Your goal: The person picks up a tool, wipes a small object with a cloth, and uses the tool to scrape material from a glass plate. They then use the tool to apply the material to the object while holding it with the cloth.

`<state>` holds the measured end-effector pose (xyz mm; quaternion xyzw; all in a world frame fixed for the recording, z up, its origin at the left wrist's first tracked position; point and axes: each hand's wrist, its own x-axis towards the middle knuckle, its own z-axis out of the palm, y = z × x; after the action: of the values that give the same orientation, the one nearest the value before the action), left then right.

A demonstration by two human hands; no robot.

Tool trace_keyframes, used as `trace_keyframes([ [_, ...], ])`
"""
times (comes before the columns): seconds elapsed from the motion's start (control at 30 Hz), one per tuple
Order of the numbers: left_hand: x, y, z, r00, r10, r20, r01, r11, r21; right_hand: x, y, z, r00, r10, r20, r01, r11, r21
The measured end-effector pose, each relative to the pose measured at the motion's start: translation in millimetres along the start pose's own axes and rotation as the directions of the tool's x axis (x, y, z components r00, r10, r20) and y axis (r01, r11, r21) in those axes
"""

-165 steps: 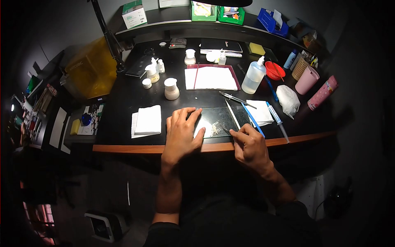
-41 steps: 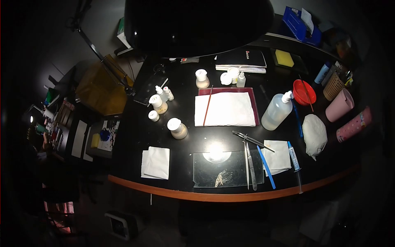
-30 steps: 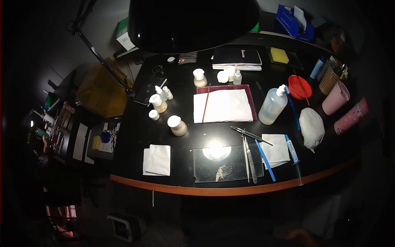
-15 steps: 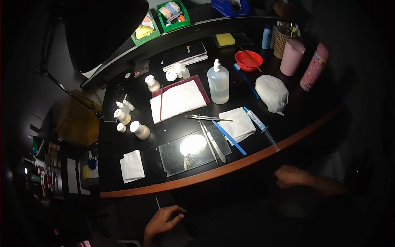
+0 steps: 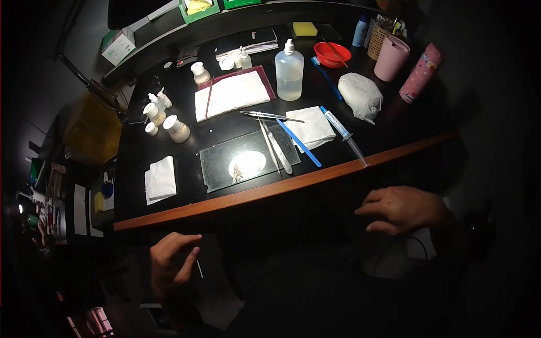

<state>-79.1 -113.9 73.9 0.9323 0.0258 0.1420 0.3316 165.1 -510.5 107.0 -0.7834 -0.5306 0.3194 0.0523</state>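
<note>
My left hand (image 5: 172, 262) hangs below the desk's wooden front edge (image 5: 270, 190), fingers loosely curled, nothing visibly in it. My right hand (image 5: 401, 209) also sits below the edge at the right, fingers spread, holding nothing that I can see. On the desk a glass plate (image 5: 248, 158) carries a bright light spot and a small pale specimen (image 5: 237, 171). Thin metal tools (image 5: 275, 149) and a blue stick (image 5: 298, 142) lie along the plate's right side. Both hands are apart from the plate.
A folded white tissue (image 5: 160, 179) lies left of the plate. Small white-capped jars (image 5: 177, 129), a white cloth on a red tray (image 5: 231, 94), a clear bottle (image 5: 289, 70), a syringe (image 5: 342, 132), a red bowl (image 5: 332, 54) and pink cups (image 5: 391, 58) stand behind.
Both hands left the glass plate and tools and now sit below the desk edge. The view swung and tilted; the lamp head has left the frame.
</note>
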Motion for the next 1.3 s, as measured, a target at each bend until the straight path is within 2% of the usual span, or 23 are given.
trace_keyframes([
  [0.03, 1, -5, -8, 0.999, 0.048, 0.013, -0.048, 0.999, 0.0, -6, -4, -18, 0.993, -0.05, -0.106, 0.05, 0.999, -0.011],
  [0.07, 4, -12, -9, 0.991, 0.119, -0.061, -0.122, 0.992, -0.038, -9, -7, -34, 0.972, -0.102, -0.21, 0.098, 0.995, -0.032],
  [0.13, 15, -27, -7, 0.959, 0.14, -0.248, -0.17, 0.98, -0.107, -4, -10, -61, 0.859, -0.172, -0.482, 0.132, 0.984, -0.117],
  [0.2, 35, -43, -1, 0.892, 0.197, -0.407, -0.231, 0.972, -0.037, 7, -10, -86, 0.781, -0.056, -0.622, 0.093, 0.995, 0.026],
  [0.27, 55, -56, 11, 0.801, 0.213, -0.56, -0.249, 0.969, 0.013, 38, 11, -90, 0.497, -0.077, -0.864, 0.173, 0.985, 0.012],
  [0.3, 65, -54, 15, 0.77, 0.227, -0.597, -0.244, 0.968, 0.053, 52, 21, -88, 0.463, 0.097, -0.881, 0.201, 0.957, 0.211],
  [0.33, 73, -53, 19, 0.734, 0.24, -0.635, -0.235, 0.967, 0.094, 69, 38, -84, 0.376, 0.106, -0.921, 0.185, 0.965, 0.187],
  [0.37, 80, -59, 22, 0.719, 0.268, -0.641, -0.248, 0.961, 0.124, 82, 49, -80, 0.328, 0.091, -0.94, 0.168, 0.974, 0.153],
  [0.4, 85, -57, 26, 0.699, 0.244, -0.673, -0.258, 0.963, 0.081, 93, 57, -74, 0.282, 0.074, -0.956, 0.153, 0.981, 0.121],
  [0.43, 86, -66, 25, 0.719, 0.257, -0.646, -0.321, 0.947, 0.019, 105, 66, -68, 0.279, 0.059, -0.958, 0.122, 0.988, 0.096],
  [0.47, 88, -72, 24, 0.74, 0.27, -0.615, -0.377, 0.925, -0.047, 110, 67, -64, 0.28, 0.048, -0.959, 0.089, 0.993, 0.076],
  [0.5, 89, -76, 24, 0.753, 0.268, -0.601, -0.373, 0.926, -0.055, 110, 67, -60, 0.4, 0.165, -0.901, 0.05, 0.978, 0.201],
  [0.53, 89, -79, 22, 0.763, 0.281, -0.582, -0.377, 0.925, -0.048, 112, 70, -59, 0.506, 0.206, -0.838, 0.031, 0.966, 0.256],
  [0.6, 89, -84, 22, 0.786, 0.296, -0.543, -0.376, 0.926, -0.04, 118, 75, -57, 0.587, 0.176, -0.79, 0.043, 0.968, 0.247],
  [0.63, 88, -84, 23, 0.819, 0.234, -0.523, -0.322, 0.943, -0.082, 120, 72, -60, 0.602, 0.131, -0.787, 0.044, 0.979, 0.197],
  [0.77, 95, -72, 24, 0.771, 0.282, -0.571, -0.344, 0.939, 0.0, 136, 56, -75, 0.682, -0.013, -0.731, 0.083, 0.995, 0.061],
  [0.83, 104, -67, 25, 0.777, 0.276, -0.565, -0.277, 0.957, 0.086, 151, 49, -85, 0.713, -0.089, -0.696, 0.112, 0.994, -0.012],
  [0.87, 109, -64, 24, 0.782, 0.272, -0.56, -0.243, 0.962, 0.126, 158, 43, -90, 0.735, -0.083, -0.673, 0.082, 0.996, -0.033],
  [0.93, 127, -50, 16, 0.801, 0.356, -0.481, -0.271, 0.932, 0.238, 169, 33, -95, 0.777, -0.06, -0.627, 0.019, 0.997, -0.072],
  [1.03, 150, -35, 8, 0.893, 0.286, -0.347, -0.245, 0.957, 0.158, 177, 17, -96, 0.846, 0.03, -0.532, -0.082, 0.994, -0.075],
  [1.13, 174, -37, 3, 0.938, 0.293, -0.185, -0.255, 0.945, 0.205, 180, 0, -91, 0.881, 0.04, -0.472, -0.088, 0.993, -0.079],
  [1.2, 194, -37, 7, 0.938, 0.329, -0.113, -0.289, 0.917, 0.275, 186, -6, -87, 0.883, 0.003, -0.469, -0.067, 0.991, -0.12],
  [1.3, 225, -43, 20, 0.926, 0.376, -0.042, -0.346, 0.885, 0.312, 198, -17, -86, 0.889, 0.117, -0.442, -0.176, 0.98, -0.093],
])
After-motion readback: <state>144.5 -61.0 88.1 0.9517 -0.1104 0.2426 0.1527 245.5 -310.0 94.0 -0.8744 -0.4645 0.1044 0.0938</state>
